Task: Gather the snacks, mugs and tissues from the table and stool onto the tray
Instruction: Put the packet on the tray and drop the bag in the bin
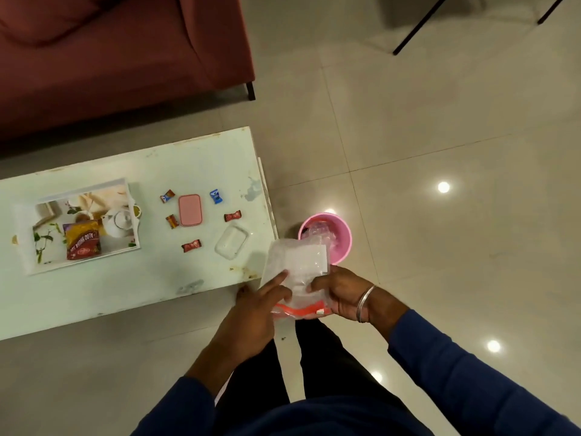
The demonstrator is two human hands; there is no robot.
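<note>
Snack packet [83, 240] on tray [28, 259] reads "ALOO BHUJIA"; left hand [251, 313] and right hand [339, 297] both grip clear pouch [297, 265].

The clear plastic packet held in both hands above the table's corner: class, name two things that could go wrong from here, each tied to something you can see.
1. The clear plastic packet is slippery and only pinched by the left hand and right hand; it may drop into the pink bin below.
2. Five small candies lie scattered around the pink box, so some could be missed or swept off the table.
</note>
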